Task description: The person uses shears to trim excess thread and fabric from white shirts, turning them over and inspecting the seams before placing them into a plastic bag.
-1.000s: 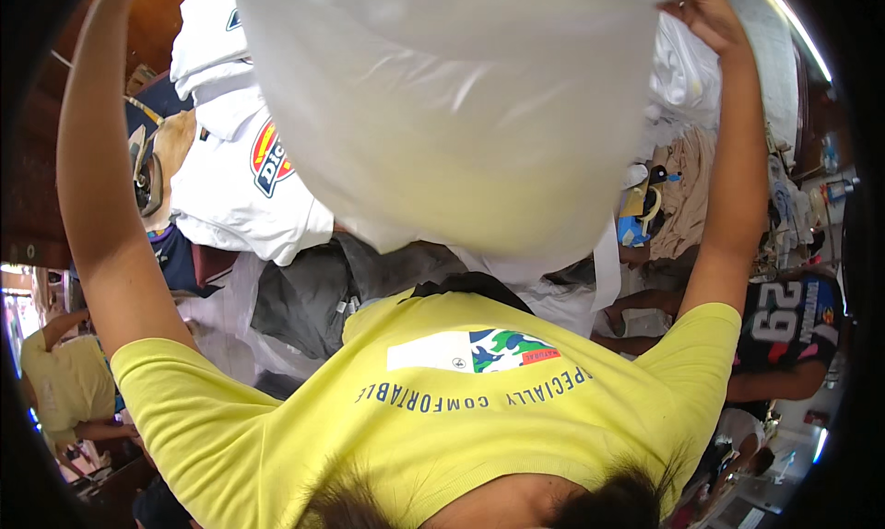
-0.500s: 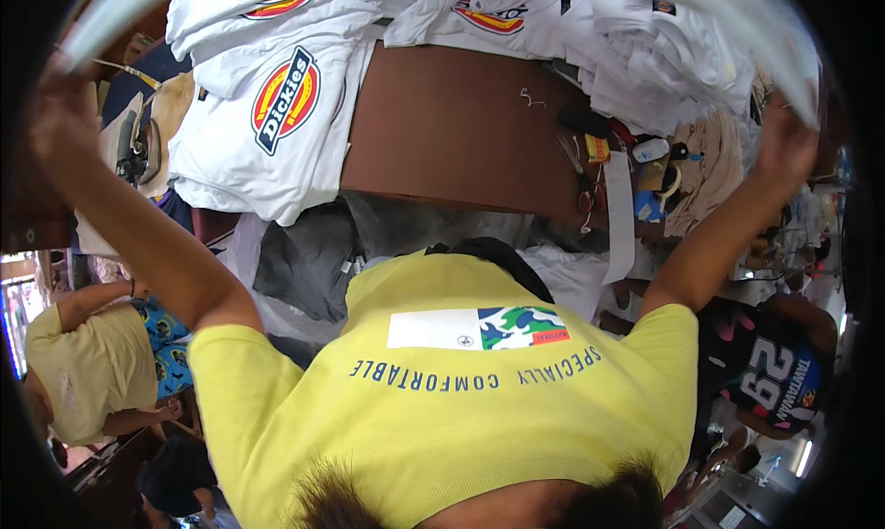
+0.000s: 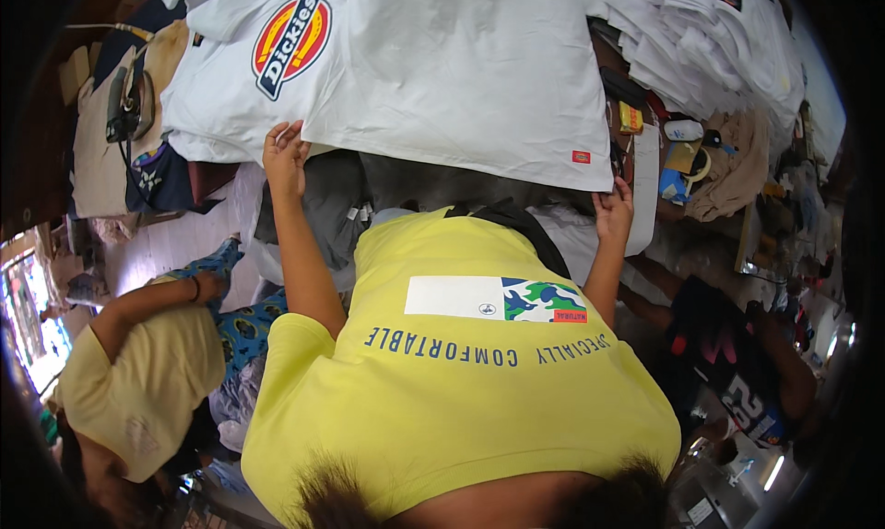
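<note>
A white T-shirt (image 3: 461,87) lies spread flat over the tabletop, its hem toward me and a small red label near its right corner. At the hem's left corner my left hand (image 3: 286,158) is closed, thumb and fingertips on the cloth edge. My right hand (image 3: 613,211) pinches the hem's right corner, some fingers loosely raised. Left of the spread shirt lies another white T-shirt (image 3: 217,105) with a large red, yellow and black printed emblem, partly overlapped by it.
An iron (image 3: 135,105) rests on a padded cloth at the left. White garments (image 3: 701,41) are piled at the far right. Near my right hand lie a yellow packet (image 3: 631,117), a tape roll (image 3: 698,165) and a white strip (image 3: 644,174). People work on both sides.
Both hands have come down from high and wide apart to the near table edge, closer together. The white T-shirt they held aloft now lies over the brown tabletop.
</note>
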A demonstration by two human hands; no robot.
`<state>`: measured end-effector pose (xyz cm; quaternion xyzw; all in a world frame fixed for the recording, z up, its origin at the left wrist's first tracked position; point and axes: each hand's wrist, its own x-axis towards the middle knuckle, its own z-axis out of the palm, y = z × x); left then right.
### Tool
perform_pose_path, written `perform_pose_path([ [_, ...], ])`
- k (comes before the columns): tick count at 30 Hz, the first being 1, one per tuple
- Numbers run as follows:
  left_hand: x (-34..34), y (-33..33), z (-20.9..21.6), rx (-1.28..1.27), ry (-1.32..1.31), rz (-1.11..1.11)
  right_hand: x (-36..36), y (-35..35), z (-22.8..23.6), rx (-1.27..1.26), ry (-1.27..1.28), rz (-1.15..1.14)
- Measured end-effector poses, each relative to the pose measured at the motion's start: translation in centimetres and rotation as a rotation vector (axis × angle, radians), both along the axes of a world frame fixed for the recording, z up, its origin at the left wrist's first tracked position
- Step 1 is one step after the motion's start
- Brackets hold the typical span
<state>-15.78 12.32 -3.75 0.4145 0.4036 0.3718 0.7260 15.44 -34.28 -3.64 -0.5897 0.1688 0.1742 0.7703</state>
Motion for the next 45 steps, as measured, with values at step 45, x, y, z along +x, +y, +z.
perform_pose_path([
  [45, 0.1, 3.0, 0.7, 0.718, 0.947, -0.313, 1.0, 0.7, -0.6, -0.567, -0.121, 0.847],
])
